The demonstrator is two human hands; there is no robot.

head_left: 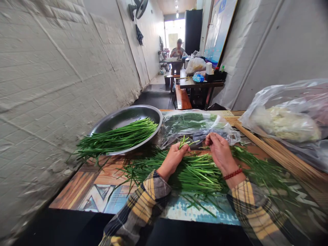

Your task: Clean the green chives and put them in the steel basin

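My left hand (174,158) is closed around a small bunch of green chive stalks (186,141) whose cut ends stick up past the fingers. My right hand (218,150), with a red bead bracelet at the wrist, pinches the end of those stalks from the right. Both hands hover over a loose pile of chives (197,174) spread across the patterned table (102,191). A round metal basin (123,118) at the back left holds a neat heap of chives (118,138) that hangs over its left rim.
A clear plastic bag with more greens (194,124) lies behind my hands. At the right a bigger plastic bag (287,119) holds pale vegetables beside long bamboo sticks (276,150). A white wall runs along the left. Far down the corridor a person sits at a table (177,51).
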